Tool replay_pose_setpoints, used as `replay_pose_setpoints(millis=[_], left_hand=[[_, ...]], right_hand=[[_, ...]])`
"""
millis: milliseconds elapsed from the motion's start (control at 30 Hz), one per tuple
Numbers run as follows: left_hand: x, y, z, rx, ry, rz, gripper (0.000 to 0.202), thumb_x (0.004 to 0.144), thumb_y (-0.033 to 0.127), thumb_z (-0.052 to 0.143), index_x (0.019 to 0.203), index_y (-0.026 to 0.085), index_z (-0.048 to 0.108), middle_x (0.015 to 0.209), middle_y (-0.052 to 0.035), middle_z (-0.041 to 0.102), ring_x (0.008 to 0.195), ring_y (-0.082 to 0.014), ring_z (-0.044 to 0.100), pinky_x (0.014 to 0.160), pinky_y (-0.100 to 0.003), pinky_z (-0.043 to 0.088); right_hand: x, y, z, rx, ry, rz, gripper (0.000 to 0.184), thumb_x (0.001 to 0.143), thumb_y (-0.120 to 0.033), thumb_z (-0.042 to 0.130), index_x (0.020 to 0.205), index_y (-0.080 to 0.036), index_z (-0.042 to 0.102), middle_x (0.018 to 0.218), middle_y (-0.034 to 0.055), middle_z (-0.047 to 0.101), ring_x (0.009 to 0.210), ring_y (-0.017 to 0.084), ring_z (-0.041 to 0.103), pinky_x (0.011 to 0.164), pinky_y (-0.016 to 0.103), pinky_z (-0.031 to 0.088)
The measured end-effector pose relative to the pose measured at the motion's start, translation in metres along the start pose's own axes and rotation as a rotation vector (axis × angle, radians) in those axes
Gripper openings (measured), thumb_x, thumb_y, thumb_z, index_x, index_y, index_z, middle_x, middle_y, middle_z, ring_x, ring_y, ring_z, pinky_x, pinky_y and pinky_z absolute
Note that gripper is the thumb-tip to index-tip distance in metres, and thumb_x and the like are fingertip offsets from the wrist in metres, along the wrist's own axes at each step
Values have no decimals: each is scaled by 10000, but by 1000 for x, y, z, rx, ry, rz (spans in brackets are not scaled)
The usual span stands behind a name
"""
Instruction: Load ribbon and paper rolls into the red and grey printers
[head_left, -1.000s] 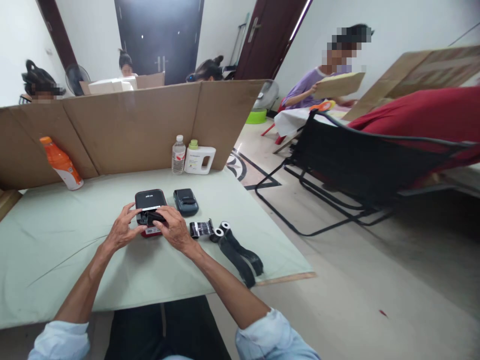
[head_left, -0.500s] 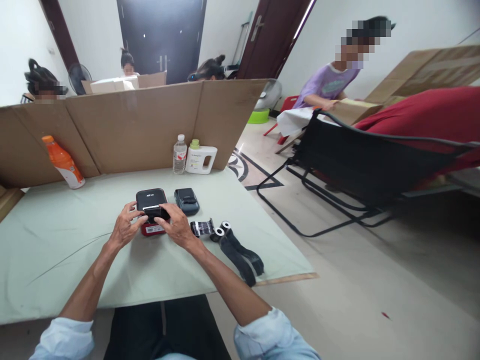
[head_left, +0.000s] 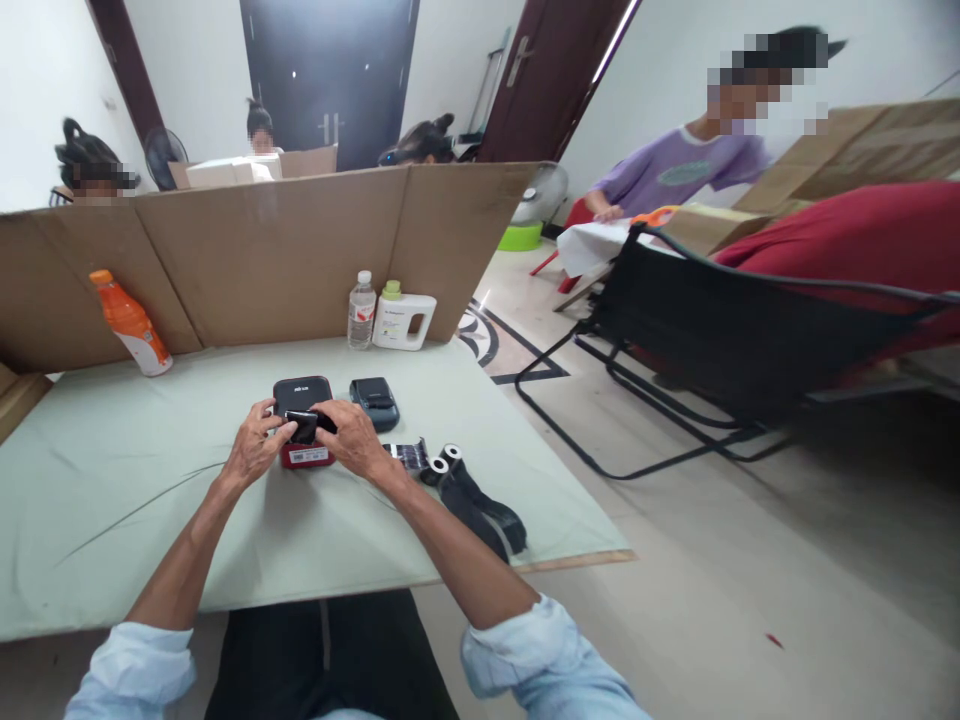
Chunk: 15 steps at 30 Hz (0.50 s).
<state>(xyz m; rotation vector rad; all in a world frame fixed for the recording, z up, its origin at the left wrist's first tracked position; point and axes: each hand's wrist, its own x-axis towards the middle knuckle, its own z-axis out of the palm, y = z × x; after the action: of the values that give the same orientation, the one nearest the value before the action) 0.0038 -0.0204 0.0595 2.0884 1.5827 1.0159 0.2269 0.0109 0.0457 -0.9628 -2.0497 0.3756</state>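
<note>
Head camera: a rectangular device with black lid and red base [head_left: 311,398] sits left of centre in the frame, rounded at its corners. White lettering [head_left: 301,388] marks the lid; a white label [head_left: 309,456] marks the red front. My right hand [head_left: 354,440], curled, pinches a glossy black film strip [head_left: 302,428] over the device. My left hand [head_left: 253,442] is half-curled, thumb against the strip's left end; whether its fingers grip, I cannot tell.

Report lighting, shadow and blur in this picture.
Head view: glare pales the upper part of the double door; head view: soft shadow on the table near the black-and-red device; head view: pixel blocks over part of the person in purple.
</note>
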Motion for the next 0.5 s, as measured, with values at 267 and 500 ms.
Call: replay_pose_setpoints(millis=[267,500], left_hand=[[-2,-12,-29,72,-179,24,700,758,517,834,1388,271,651,1644,-157,401,1467,-390,477,1025,-541,589],[7,-27,-28,46,-259,55,937,738,504,852,1565,275,476,1711,-174,311,1564,-409,339,1155,-584,476]], right_hand=[[-12,-4,14,-65,121,-67,341,866,-15,532,1058,-203,743,958,72,763,949,246,671,882,367,493],[-32,-3,23,-20,239,-150,365,919,-28,492,1091,-208,760,1151,120,720,1133,263,635,998,435,537]])
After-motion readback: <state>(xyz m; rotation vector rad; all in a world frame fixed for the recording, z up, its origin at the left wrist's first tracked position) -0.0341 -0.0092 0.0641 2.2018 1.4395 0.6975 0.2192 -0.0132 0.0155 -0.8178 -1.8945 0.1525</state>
